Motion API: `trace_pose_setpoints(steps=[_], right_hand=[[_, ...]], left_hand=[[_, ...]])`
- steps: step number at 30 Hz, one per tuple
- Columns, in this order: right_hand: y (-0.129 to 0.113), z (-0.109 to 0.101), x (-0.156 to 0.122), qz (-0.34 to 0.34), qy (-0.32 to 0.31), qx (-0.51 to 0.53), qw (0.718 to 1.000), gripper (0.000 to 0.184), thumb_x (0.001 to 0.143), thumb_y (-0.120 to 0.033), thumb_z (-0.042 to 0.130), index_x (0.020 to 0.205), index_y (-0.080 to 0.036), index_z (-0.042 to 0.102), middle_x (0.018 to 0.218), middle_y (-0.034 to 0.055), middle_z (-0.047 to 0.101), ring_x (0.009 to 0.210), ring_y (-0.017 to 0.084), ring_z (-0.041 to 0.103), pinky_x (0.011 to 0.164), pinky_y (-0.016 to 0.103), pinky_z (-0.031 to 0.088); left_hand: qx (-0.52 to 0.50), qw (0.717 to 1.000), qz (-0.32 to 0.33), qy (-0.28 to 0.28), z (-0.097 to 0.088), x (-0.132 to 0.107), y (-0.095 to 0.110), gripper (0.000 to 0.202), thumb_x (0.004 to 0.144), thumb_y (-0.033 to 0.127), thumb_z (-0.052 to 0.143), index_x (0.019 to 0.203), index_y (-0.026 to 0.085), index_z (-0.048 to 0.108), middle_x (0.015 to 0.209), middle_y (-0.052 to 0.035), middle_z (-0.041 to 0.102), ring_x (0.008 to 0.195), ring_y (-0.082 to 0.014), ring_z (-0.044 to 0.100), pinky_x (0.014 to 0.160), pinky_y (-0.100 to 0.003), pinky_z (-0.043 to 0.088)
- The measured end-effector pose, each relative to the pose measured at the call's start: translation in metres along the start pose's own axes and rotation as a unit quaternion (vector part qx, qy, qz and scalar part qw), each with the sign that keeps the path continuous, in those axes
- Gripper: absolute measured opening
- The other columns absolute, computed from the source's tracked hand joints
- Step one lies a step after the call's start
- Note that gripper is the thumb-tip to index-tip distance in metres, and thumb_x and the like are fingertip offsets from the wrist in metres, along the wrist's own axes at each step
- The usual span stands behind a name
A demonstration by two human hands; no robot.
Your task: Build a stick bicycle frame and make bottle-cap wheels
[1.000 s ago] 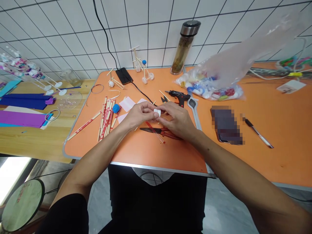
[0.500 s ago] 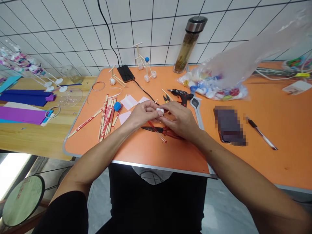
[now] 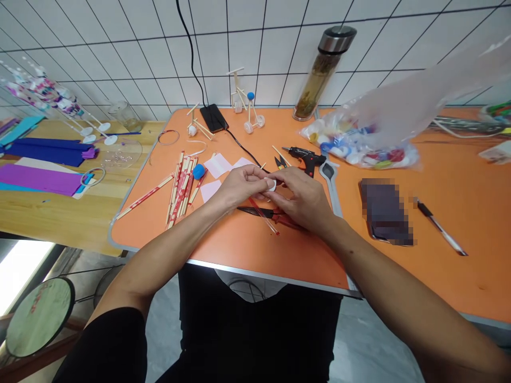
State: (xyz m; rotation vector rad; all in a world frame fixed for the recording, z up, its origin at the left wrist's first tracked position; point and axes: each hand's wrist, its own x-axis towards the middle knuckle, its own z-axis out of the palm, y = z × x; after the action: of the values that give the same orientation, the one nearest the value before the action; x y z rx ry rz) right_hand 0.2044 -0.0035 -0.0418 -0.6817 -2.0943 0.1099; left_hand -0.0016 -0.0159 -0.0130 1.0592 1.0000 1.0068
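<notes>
A small white piece [image 3: 271, 184], round-edged like a little disc or cap, is pinched between my two hands. My left hand [image 3: 244, 187] has its thumb pressed on the piece, with the fingers curled behind. From the other side my right hand [image 3: 300, 194] closes thumb and fingers around its edge. Below them lie red-handled pliers [image 3: 255, 211] and thin clear plastic tubes with red ends [image 3: 268, 221], partly covered by my right hand. Just beyond the fingers are small black scissors [image 3: 281, 161] and a black glue gun [image 3: 305, 157].
Wrapped chopsticks [image 3: 181, 186], a blue ball [image 3: 198, 171] and pink paper squares [image 3: 218, 165] lie left. Small stick models [image 3: 252, 119] stand near the wall. A tea bottle [image 3: 319, 80], a bag of bottle caps [image 3: 359, 143], a phone [image 3: 385, 210] and a pen [image 3: 441, 227] are to the right.
The white piece has turned between my fingers and shows a rounder face. My hands stay together at about the same place over the table; the whole view has shifted slightly.
</notes>
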Motion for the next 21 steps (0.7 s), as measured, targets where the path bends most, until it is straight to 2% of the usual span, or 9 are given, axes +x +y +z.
trace_pose_setpoints(steps=[7,12,16,21], right_hand=[[0.0008,0.0000,0.0002,-0.003,0.002,0.017,1.000,0.015,0.108,-0.030,0.076,0.122,-0.024,0.077,0.112,0.0093,0.085,0.101,0.026,0.081,0.085,0.040,0.063],[-0.0024,0.0024,0.0001,-0.007,0.016,0.008,1.000,0.013,0.107,-0.027,0.074,0.119,-0.024,0.077,0.109,0.0090,0.085,0.098,0.026,0.081,0.083,0.040,0.062],[-0.0039,0.0005,0.0012,-0.003,0.022,0.001,1.000,0.015,0.105,-0.023,0.072,0.120,-0.024,0.076,0.109,0.0086,0.085,0.098,0.026,0.080,0.081,0.039,0.061],[-0.0048,-0.0010,0.0017,0.021,0.023,0.004,1.000,0.016,0.107,-0.028,0.069,0.121,-0.026,0.076,0.110,0.0090,0.084,0.099,0.027,0.079,0.084,0.041,0.063]], left_hand=[[-0.003,1.000,-0.008,-0.020,-0.0020,0.0006,-0.0010,0.067,0.058,0.054,0.112,0.094,0.015,0.071,0.078,-0.0019,0.082,0.071,-0.0121,0.078,0.074,-0.025,0.064],[0.010,1.000,0.014,-0.016,-0.0019,-0.0021,0.0004,0.060,0.064,0.049,0.111,0.093,0.015,0.070,0.079,-0.0022,0.083,0.072,-0.0129,0.079,0.078,-0.028,0.065],[0.013,0.999,0.027,-0.028,-0.0013,-0.0031,0.0014,0.059,0.065,0.045,0.110,0.096,0.017,0.069,0.083,-0.0009,0.083,0.074,-0.0123,0.078,0.078,-0.027,0.063],[0.043,0.997,0.061,-0.034,-0.0048,-0.0014,0.0004,0.056,0.066,0.037,0.110,0.099,0.018,0.069,0.084,-0.0002,0.083,0.077,-0.0130,0.079,0.078,-0.026,0.060]])
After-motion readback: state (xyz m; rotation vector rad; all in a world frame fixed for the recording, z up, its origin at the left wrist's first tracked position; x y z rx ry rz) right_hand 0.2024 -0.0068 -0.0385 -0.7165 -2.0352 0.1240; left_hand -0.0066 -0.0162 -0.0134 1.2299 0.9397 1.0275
